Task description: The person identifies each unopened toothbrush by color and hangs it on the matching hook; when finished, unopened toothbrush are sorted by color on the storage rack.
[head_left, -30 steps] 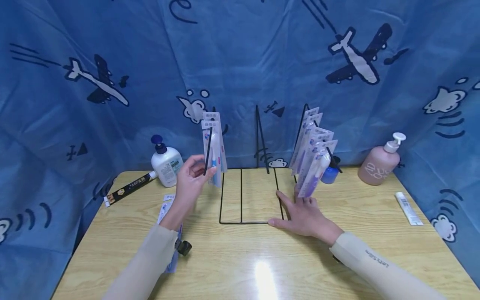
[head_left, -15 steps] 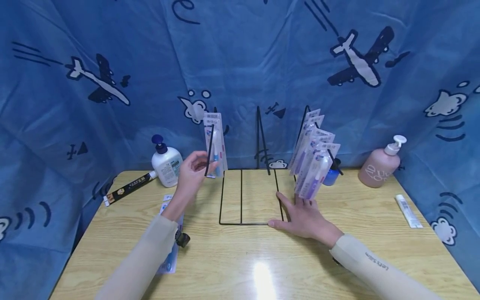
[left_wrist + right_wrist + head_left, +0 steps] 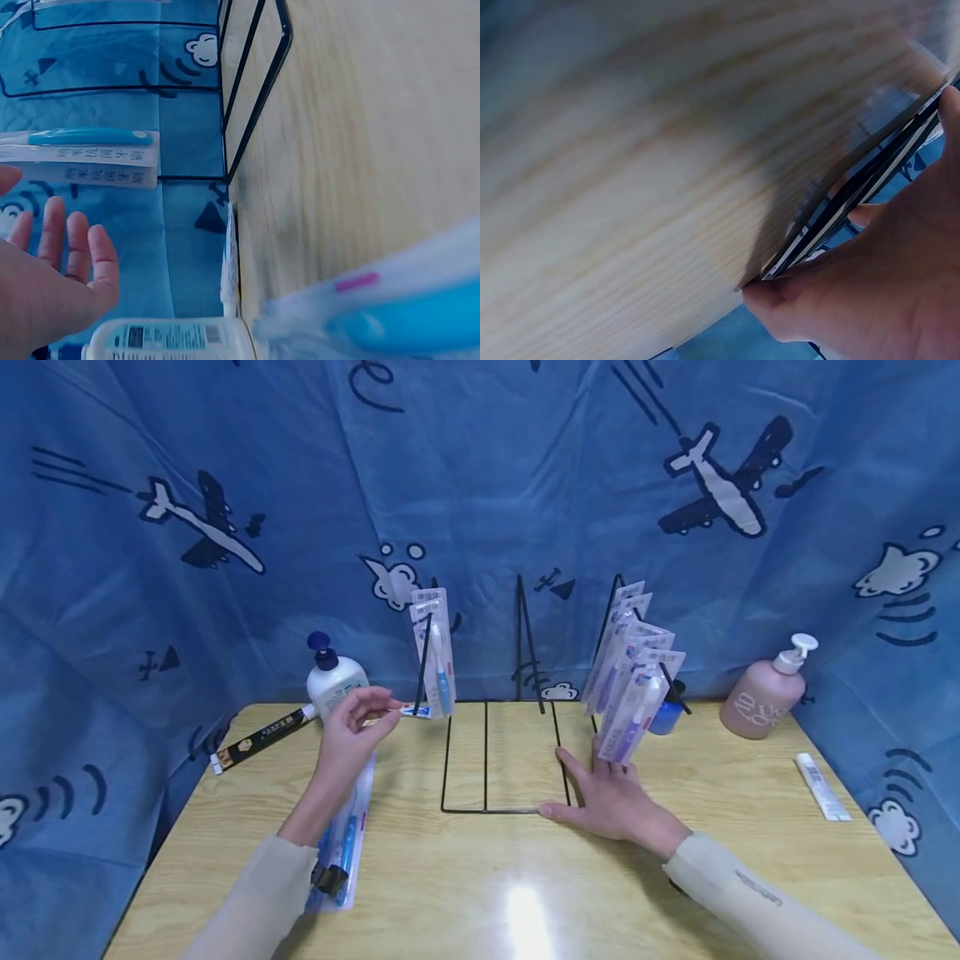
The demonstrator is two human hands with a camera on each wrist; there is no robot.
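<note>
Both hands open: left hand (image 3: 352,727) beside light, floppy toothbrush blister packs (image 3: 433,647) — pinch card edge; right hand (image 3: 607,793) steadies wire rack (image 3: 487,752).

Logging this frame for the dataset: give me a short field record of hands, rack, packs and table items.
left hand: raised, fingers relaxed, holds nothing, beside the left hook's packs
right hand: flat on the wire rack base, right front corner
left hook: blue toothbrush packs hanging
right hook: purple toothbrush packs hanging
middle hook: bare
under left forearm: loose toothbrush packs lying on the table
table left: white pump bottle, black tube
table right: pink pump bottle, white tube
</note>
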